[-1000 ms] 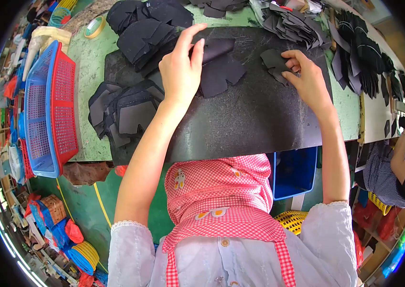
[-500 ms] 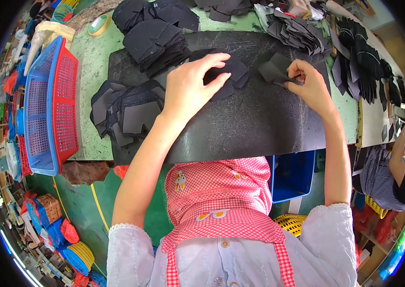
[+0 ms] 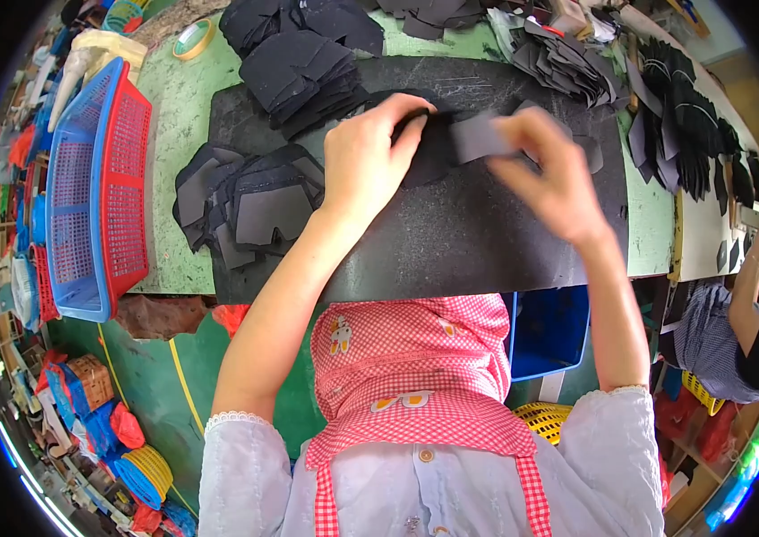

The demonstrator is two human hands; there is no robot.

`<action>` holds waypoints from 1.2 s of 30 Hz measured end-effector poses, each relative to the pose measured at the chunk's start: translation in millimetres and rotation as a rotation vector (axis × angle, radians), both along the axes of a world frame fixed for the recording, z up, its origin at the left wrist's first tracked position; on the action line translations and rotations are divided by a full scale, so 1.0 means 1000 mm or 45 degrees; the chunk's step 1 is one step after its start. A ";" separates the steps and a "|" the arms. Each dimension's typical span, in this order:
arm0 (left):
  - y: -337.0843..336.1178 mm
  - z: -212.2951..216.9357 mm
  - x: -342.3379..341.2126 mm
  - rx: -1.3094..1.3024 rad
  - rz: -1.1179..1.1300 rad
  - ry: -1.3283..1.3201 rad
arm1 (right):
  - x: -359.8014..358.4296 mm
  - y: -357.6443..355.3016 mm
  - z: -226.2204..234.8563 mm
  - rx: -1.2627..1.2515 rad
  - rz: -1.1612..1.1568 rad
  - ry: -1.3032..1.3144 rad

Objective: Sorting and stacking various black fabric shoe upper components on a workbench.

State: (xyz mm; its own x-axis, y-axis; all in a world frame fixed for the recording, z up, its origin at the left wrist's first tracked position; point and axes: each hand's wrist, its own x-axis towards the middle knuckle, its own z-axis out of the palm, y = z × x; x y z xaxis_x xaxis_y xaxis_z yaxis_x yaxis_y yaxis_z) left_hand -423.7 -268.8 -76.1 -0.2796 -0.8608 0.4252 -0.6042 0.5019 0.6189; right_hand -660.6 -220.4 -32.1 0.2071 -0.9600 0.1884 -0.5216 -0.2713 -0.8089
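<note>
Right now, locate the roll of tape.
The roll of tape lies at the green table's far left corner in the head view, just beyond the red-and-blue basket.

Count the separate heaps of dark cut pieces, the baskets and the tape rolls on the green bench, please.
Heaps of dark cut pieces: 5, at and
Red-and-blue baskets: 1
Tape rolls: 1
Total: 7

White lace-cuffed short sleeves (image 3: pixel 238 445), red-and-white checked apron (image 3: pixel 415 376) with straps
</note>
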 end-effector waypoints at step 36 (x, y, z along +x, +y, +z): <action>0.109 0.027 0.037 0.476 -0.175 0.337 | 0.019 0.041 0.026 0.371 0.290 -0.096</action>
